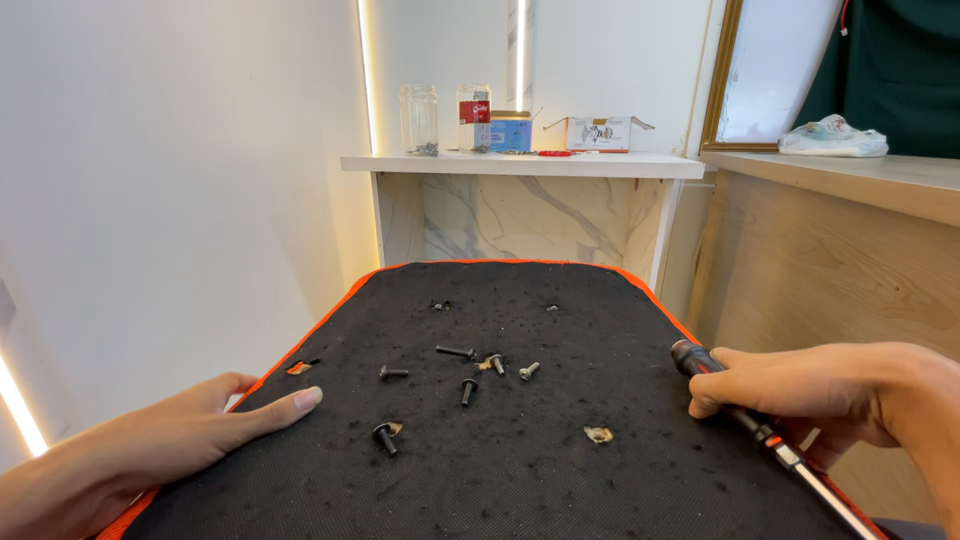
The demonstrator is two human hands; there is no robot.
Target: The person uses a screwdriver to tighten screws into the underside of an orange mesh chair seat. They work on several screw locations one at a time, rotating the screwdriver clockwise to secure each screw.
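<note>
White walls, marble-faced shelf [520,166], wooden counter [840,175], light strips.

- Blue box [511,131], squarish, on the white shelf [640,166].
- White carton [598,133], flaps open, right of it.
- Red-labelled glass jar [473,117], left of the box.

The left hand [200,425] is lying flat, palm down, with its fingers stretched out and pointing to the right. The right hand [820,390] is coming in from the right side, and its fingers are curling tight into a fist.
</note>
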